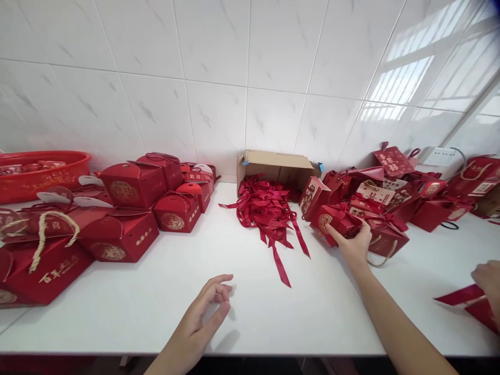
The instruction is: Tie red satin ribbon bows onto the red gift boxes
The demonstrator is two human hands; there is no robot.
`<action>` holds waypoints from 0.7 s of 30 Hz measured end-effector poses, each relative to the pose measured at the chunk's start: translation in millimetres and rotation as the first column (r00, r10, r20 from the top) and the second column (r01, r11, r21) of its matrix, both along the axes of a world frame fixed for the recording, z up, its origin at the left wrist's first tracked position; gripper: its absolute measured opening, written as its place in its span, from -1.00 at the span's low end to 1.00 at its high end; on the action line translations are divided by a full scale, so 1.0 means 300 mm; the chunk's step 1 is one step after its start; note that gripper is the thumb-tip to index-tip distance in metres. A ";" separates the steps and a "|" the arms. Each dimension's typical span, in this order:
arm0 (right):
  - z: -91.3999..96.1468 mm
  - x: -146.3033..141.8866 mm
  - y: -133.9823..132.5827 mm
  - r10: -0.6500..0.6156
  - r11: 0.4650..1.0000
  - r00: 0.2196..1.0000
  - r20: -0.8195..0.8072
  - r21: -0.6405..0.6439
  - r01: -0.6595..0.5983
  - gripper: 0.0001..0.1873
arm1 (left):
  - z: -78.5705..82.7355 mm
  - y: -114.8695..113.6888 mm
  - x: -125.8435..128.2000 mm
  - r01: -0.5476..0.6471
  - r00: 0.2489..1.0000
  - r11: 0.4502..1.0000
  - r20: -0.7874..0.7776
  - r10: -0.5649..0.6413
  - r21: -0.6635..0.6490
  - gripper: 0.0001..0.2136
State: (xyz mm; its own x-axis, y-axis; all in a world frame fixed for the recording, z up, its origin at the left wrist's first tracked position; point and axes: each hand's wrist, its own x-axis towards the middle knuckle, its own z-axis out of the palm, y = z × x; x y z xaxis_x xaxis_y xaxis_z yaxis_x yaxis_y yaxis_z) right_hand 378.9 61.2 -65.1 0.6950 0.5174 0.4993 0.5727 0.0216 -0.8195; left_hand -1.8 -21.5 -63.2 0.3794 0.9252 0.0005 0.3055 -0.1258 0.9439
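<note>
Red box (pixel 342 221) is at the right part of the white bench (pixel 250 317), at the front left edge of a group of other red packages (pixel 424 213). The right hand (pixel 354 249) is holding it, with the thumb on its front side and the fingers placed around the other side. Whether the box is raised from the bench or standing on it, I cannot tell. On its front, a round gold mark can be seen.

The left hand (pixel 205 317) holds nothing. It is above the front part of the bench, the fingers softly bent, with a moderately wide gap between them and the thumb.

Between the two groups of boxes lies a loose heap of dark red ribbons (pixel 265 205). It comes out from a brown carton (pixel 279 157), which lies with its open side to the front, near the tiled wall (pixel 211 41). Several ribbon ends reach forward over the bench.

On the left side, red boxes (pixel 133 185) are stacked, some on top of others, and behind them is a red plastic basket (pixel 64 181). At the right edge, another person's hand (pixel 488 278) holds a red piece (pixel 461 297), partly cut by the border of the view.
</note>
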 end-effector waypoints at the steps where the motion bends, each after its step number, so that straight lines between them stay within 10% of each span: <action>1: -0.004 0.013 0.005 -0.054 0.999 0.998 -0.015 -0.011 0.054 -0.08 | -0.001 0.001 0.001 -0.013 1.000 1.000 0.011 0.013 -0.003 -0.78; 7: -0.024 0.120 -0.008 -0.340 0.933 0.937 -0.081 -0.150 0.326 0.07 | 0.008 -0.011 0.014 -0.070 0.995 0.997 0.063 0.071 -0.019 -0.81; 15: -0.023 0.042 -0.020 -0.269 0.953 0.922 0.277 -0.064 0.297 0.11 | -0.011 -0.008 0.012 -0.028 0.997 0.997 -0.066 0.033 0.069 -0.87; 18: -0.013 -0.041 -0.049 0.074 0.997 0.801 0.594 -0.038 -0.063 -0.26 | -0.025 -0.008 0.019 -0.028 0.997 0.993 -0.068 0.036 0.110 -0.88; 21: -0.012 -0.120 -0.079 0.686 0.701 0.349 0.639 -0.451 -0.552 -0.43 | -0.030 0.003 0.008 -0.129 0.991 0.962 -0.004 0.134 0.242 -0.91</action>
State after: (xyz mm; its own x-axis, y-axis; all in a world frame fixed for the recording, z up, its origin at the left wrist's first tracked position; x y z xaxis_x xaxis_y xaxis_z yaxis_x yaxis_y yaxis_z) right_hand 342.9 37.5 -68.7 -0.4214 0.7415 0.5221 0.8082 0.5682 -0.1546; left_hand 0.5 -20.6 -72.2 0.2567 0.9404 0.2232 0.3527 -0.3062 0.8842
